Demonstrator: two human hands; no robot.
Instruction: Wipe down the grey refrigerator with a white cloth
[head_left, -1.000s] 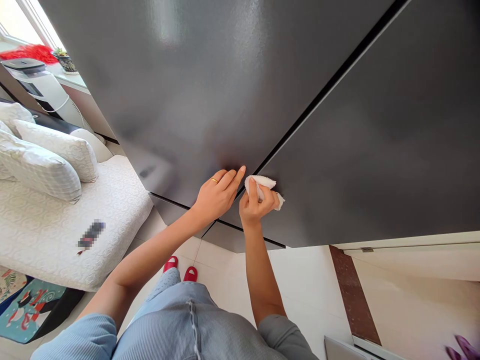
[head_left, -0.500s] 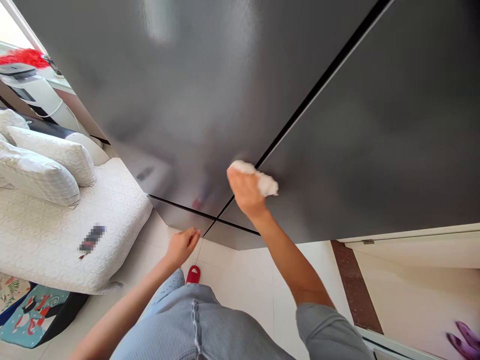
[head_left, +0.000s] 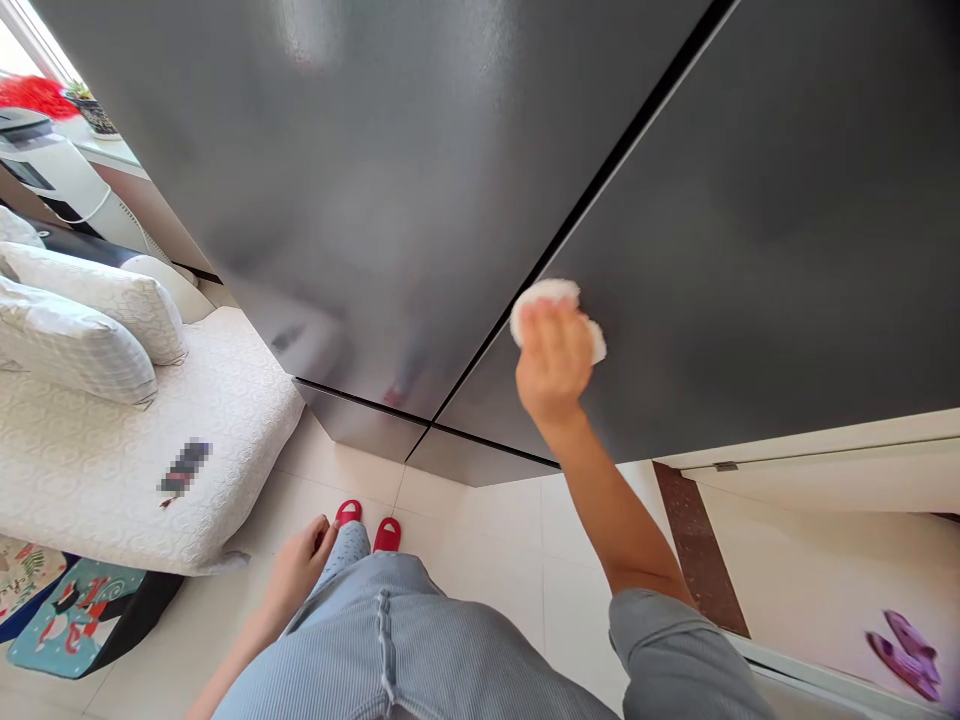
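Note:
A white cloth (head_left: 545, 291) is pressed flat against the glossy dark grey cabinet door (head_left: 712, 250) under my right hand (head_left: 553, 365). The cloth lies just right of the black gap (head_left: 592, 195) between two doors, and its middle is hidden by my fingers. My left hand (head_left: 301, 560) hangs low beside my leg, fingers curled in, with nothing visible in it. Both arms reach out from a grey ribbed top (head_left: 405, 640).
A sofa (head_left: 217, 420) with pale cushions (head_left: 82, 340) stands at left, a blurred dark item on its seat. Printed storage boxes (head_left: 79, 615) sit below it. Red slippers (head_left: 386, 534) are on my feet. An open doorway with purple sandals (head_left: 907, 655) lies at right.
My right hand has slid the cloth right and upward, from across the gap onto the right door. My left hand has dropped down and left, away from the cabinet.

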